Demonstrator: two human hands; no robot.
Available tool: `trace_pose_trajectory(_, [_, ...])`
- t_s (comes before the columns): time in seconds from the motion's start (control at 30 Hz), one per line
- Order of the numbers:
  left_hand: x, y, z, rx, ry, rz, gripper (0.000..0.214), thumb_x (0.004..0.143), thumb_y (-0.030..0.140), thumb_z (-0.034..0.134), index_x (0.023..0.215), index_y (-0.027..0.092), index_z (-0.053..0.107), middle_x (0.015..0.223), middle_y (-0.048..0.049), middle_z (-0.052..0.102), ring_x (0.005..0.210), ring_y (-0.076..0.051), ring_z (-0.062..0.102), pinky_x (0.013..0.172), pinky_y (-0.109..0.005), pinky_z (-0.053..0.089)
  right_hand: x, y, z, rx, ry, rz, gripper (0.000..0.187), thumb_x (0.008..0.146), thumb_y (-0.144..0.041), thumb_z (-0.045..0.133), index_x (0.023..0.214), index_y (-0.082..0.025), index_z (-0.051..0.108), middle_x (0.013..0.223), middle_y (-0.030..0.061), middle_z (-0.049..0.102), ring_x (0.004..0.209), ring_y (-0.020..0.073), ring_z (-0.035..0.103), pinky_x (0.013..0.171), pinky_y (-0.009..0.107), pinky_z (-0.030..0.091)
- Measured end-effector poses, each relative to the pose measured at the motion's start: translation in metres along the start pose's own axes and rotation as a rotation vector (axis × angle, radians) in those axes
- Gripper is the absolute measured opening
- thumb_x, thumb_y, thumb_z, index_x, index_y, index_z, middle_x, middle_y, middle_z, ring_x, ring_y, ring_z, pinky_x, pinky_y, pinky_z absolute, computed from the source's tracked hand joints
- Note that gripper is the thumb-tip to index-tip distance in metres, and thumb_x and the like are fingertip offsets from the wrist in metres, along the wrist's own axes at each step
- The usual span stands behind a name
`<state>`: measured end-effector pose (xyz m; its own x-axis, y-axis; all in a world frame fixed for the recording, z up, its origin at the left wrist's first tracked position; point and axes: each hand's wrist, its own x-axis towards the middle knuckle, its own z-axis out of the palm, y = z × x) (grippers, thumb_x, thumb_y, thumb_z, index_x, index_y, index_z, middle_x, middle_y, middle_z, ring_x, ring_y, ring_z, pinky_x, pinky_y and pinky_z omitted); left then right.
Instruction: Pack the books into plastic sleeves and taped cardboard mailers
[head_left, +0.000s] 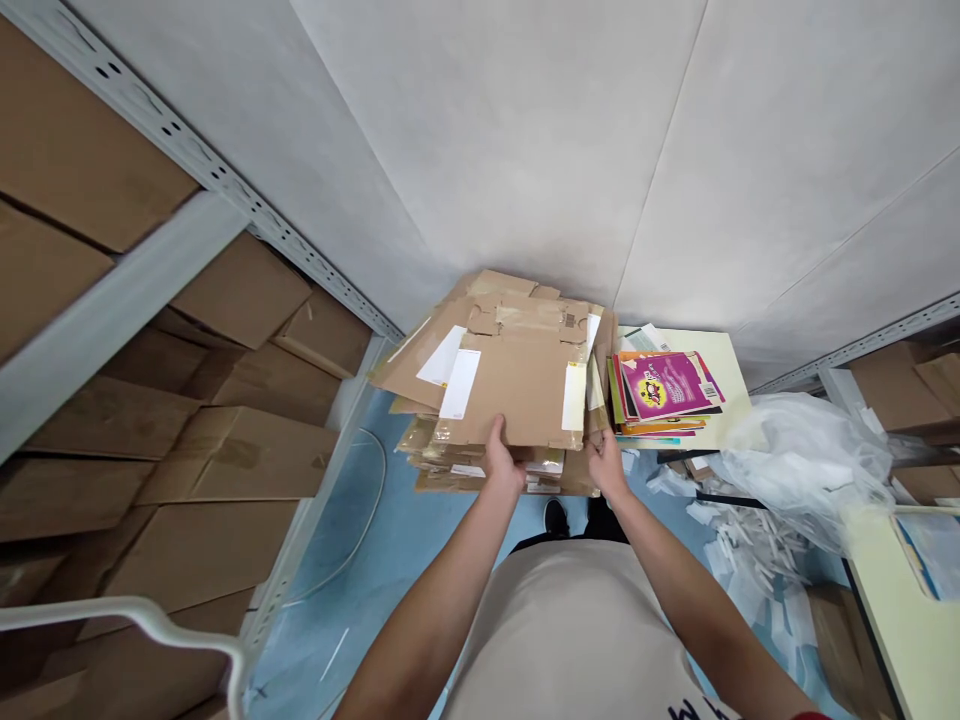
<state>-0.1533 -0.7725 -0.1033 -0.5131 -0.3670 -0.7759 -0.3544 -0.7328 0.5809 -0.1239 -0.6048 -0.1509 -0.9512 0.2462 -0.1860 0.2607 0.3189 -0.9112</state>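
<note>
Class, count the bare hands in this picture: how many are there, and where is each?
2. The left hand grips the near edge of the cardboard stack; the right hand holds its near right corner, close to the booklets. No other hand shows.

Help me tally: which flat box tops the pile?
The box with nearly its whole face showing, the left hand on its near edge; other boxes peek out beneath.

A pale grey wall (pixel 510 130) fills the top of the frame. On the left, metal shelving (pixel 127 280) holds stacked brown boxes (pixel 247 450); a white cable (pixel 384 465) curves over the blue floor (pixel 337 545) beside it. Right of centre, colourful booklets (pixel 667 385), a purple one uppermost, lie on a cream bench (pixel 726 375). Farther right, crumpled translucent plastic (pixel 810 460) bulges above scattered white scraps (pixel 757 550).
</note>
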Motion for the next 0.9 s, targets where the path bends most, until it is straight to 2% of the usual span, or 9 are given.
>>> trace_pose_trajectory(0.1, [-0.001,0.003,0.003,-0.059,-0.025,-0.015,0.053,0.075,0.046,0.068,0.124,0.029,0.058,0.122,-0.0044,0.067,0.111,-0.025,0.065,0.085,-0.037,0.058,0.003,-0.021,-0.012,-0.057,0.024,-0.028,0.025,0.074,-0.032,0.051,0.096,-0.022,0.059,0.084,0.0042,0.068,0.081,0.0245,0.063,0.080,0.039,0.051])
trace_pose_trajectory(0.2, [-0.004,0.004,0.004,-0.079,-0.067,-0.010,0.050,0.077,0.046,0.065,0.123,0.029,0.059,0.119,-0.0041,0.068,0.109,-0.025,0.066,0.084,-0.037,0.059,0.005,-0.034,-0.023,0.017,0.029,-0.091,0.037,0.074,-0.031,0.052,0.109,-0.020,0.060,0.103,0.0074,0.070,0.099,0.0258,0.064,0.093,0.040,0.048])
trace_pose_trajectory(0.37, [-0.009,0.005,0.002,-0.105,0.022,-0.005,0.054,0.073,0.039,0.070,0.125,0.027,0.058,0.124,-0.0048,0.065,0.111,-0.026,0.064,0.081,-0.035,0.060,0.004,-0.031,-0.036,0.152,0.023,-0.076,0.054,0.071,-0.027,0.053,0.125,-0.018,0.057,0.122,0.0094,0.066,0.117,0.0262,0.059,0.106,0.044,0.041])
trace_pose_trajectory(0.53, [-0.016,0.004,0.003,-0.160,0.096,0.017,0.055,0.073,0.037,0.071,0.125,0.025,0.058,0.127,-0.0052,0.064,0.113,-0.025,0.064,0.078,-0.032,0.060,0.003,-0.032,-0.048,0.189,0.037,-0.095,0.058,0.071,-0.027,0.058,0.129,-0.017,0.058,0.125,0.0103,0.066,0.125,0.0264,0.055,0.111,0.045,0.038])
trace_pose_trajectory(0.77, [-0.018,0.008,0.001,-0.160,0.029,0.025,0.046,0.078,0.040,0.063,0.122,0.025,0.060,0.120,-0.0046,0.068,0.111,-0.024,0.065,0.083,-0.033,0.059,0.011,-0.062,-0.063,0.272,0.004,-0.113,0.059,0.074,-0.032,0.063,0.131,-0.018,0.057,0.124,0.0093,0.068,0.119,0.0260,0.061,0.108,0.046,0.043])
trace_pose_trajectory(0.9, [-0.017,0.008,-0.003,-0.160,-0.004,0.024,0.046,0.079,0.041,0.062,0.121,0.025,0.060,0.117,-0.0049,0.069,0.110,-0.023,0.065,0.086,-0.033,0.057,0.017,-0.077,-0.074,0.272,-0.009,-0.136,0.061,0.073,-0.033,0.067,0.132,-0.019,0.058,0.125,0.0087,0.067,0.121,0.0265,0.059,0.110,0.047,0.041])
